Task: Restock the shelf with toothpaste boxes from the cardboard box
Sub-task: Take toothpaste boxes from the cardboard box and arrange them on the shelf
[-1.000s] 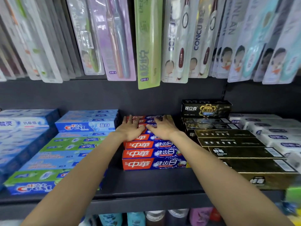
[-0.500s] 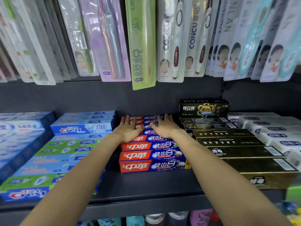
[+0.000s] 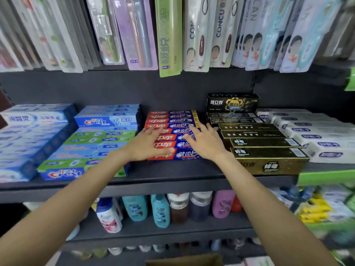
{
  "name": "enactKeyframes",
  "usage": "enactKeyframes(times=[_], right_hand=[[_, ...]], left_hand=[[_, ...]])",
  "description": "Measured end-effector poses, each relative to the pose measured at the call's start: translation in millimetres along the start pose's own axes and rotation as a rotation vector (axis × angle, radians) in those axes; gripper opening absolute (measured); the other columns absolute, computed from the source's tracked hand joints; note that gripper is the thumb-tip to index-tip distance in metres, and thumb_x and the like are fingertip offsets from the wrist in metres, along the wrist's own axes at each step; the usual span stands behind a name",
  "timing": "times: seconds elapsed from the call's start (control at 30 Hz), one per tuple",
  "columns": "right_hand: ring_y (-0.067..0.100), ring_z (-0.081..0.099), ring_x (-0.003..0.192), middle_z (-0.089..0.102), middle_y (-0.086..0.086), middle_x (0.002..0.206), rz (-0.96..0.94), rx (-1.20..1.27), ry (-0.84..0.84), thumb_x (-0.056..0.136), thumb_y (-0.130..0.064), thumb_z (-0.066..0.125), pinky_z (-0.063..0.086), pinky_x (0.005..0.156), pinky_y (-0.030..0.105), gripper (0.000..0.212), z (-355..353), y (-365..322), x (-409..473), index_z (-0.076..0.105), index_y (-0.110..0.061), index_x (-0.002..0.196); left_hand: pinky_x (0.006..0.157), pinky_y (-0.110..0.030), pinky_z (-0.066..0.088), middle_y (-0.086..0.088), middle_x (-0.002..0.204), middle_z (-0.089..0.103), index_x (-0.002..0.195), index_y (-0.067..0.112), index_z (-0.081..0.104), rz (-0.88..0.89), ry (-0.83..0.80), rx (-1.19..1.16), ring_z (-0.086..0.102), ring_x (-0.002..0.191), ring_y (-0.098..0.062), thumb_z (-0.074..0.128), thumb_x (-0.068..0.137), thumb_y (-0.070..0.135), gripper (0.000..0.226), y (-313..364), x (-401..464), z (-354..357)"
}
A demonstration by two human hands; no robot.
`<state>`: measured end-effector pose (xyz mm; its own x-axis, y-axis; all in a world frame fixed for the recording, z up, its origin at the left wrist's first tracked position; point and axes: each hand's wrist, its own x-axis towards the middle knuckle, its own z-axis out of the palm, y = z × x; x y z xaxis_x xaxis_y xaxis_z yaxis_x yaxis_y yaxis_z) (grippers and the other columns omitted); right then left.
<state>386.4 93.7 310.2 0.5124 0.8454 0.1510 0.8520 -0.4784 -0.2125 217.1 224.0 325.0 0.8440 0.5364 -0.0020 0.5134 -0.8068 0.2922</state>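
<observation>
Red-and-blue toothpaste boxes (image 3: 172,120) lie in a row running front to back in the middle of the dark shelf (image 3: 172,175). My left hand (image 3: 148,144) hovers flat over the near boxes, fingers spread, holding nothing. My right hand (image 3: 205,143) is beside it over the right end of the same row, also spread and empty. A brown edge of the cardboard box (image 3: 184,261) shows at the bottom of the view.
Blue and green Crest boxes (image 3: 99,143) fill the left. Black and gold boxes (image 3: 265,150) lie to the right, white boxes (image 3: 315,135) beyond. Toothbrush packs (image 3: 169,35) hang above. Bottles (image 3: 161,210) stand on the shelf below.
Both hands have pulled back from the far boxes toward the front of the row and lifted off them. The view has tilted down, showing the lower shelf and the box edge.
</observation>
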Motion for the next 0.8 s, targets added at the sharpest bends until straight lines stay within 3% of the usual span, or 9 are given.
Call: enactKeyframes(times=[0.07,0.13,0.37,0.6,0.8], right_hand=[[0.032,0.01,0.145,0.014,0.004,0.158,0.029,0.007,-0.028,0.099,-0.051,0.023,0.013,0.117,0.046,0.056,6,2,0,0.02,-0.029,0.149],[0.03,0.011,0.145,0.016,0.003,0.158,0.053,0.044,-0.016,0.099,-0.05,0.025,0.02,0.114,0.046,0.054,8,-1,1,0.022,-0.03,0.149],[0.033,0.0,0.146,0.01,0.01,0.159,0.1,0.126,-0.043,0.096,-0.054,0.031,0.019,0.114,0.045,0.06,8,-17,5,0.02,-0.029,0.15],[0.027,-0.002,0.146,0.005,0.01,0.159,0.079,0.114,-0.068,0.096,-0.058,0.029,0.018,0.115,0.044,0.063,6,-15,4,0.017,-0.03,0.15],[0.023,-0.007,0.146,-0.001,0.009,0.159,0.085,0.116,-0.093,0.096,-0.057,0.026,0.016,0.115,0.044,0.062,5,-15,5,0.015,-0.03,0.15]], left_hand=[[0.119,-0.038,0.006,-0.006,0.159,-0.007,0.151,0.022,0.002,-0.02,-0.087,0.027,-0.001,0.146,-0.024,0.052,0.062,0.085,0.12,0,-5,10],[0.119,-0.038,0.006,-0.008,0.158,-0.013,0.151,0.018,-0.003,-0.011,-0.076,0.003,-0.005,0.146,-0.024,0.058,0.071,0.072,0.114,2,-4,15],[0.117,-0.037,0.008,-0.009,0.158,-0.007,0.151,0.016,-0.001,-0.023,-0.004,-0.002,-0.001,0.146,-0.026,0.062,0.074,0.064,0.11,-1,-4,12],[0.119,-0.043,0.008,-0.009,0.158,-0.01,0.15,0.018,-0.005,-0.082,-0.027,0.017,-0.005,0.146,-0.028,0.066,0.061,0.073,0.127,-2,9,9],[0.117,-0.038,0.004,-0.011,0.158,-0.006,0.15,0.012,-0.002,-0.045,0.0,0.018,-0.004,0.146,-0.025,0.067,0.068,0.066,0.121,2,6,7]])
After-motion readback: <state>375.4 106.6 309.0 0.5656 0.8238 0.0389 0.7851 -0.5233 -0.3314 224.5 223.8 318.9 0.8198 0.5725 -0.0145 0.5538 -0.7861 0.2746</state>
